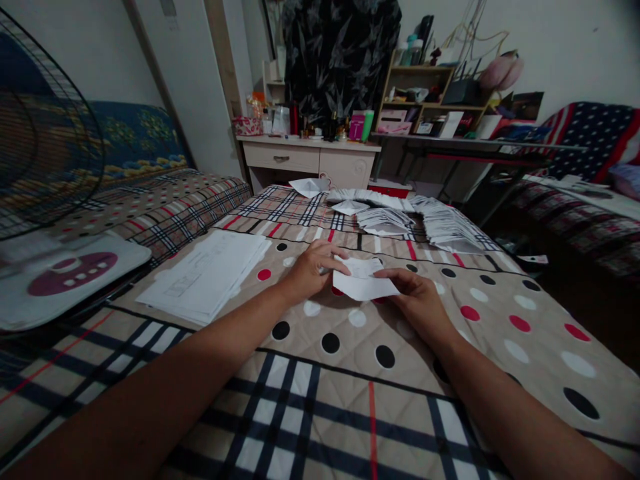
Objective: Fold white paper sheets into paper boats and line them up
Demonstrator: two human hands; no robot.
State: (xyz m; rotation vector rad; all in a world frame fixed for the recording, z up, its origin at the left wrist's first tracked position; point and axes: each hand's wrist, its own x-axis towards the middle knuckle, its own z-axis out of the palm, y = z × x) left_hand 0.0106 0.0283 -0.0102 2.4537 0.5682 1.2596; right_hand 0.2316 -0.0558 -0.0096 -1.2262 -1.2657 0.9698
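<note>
A small white folded sheet of paper (363, 280) lies on the quilted bedspread (350, 373) between my hands. My left hand (313, 267) presses on its left edge with curled fingers pinched on the paper. The fingers of my right hand (417, 297) grip the sheet's right side, thumb and fingers closed on it. A stack of flat white sheets (205, 275) lies to the left of my left forearm.
Rows of folded white papers (400, 217) are piled at the far end of the bed. A fan (45, 173) stands at the left with its base beside the sheets. A dresser (307, 157), a shelf and a desk line the far wall.
</note>
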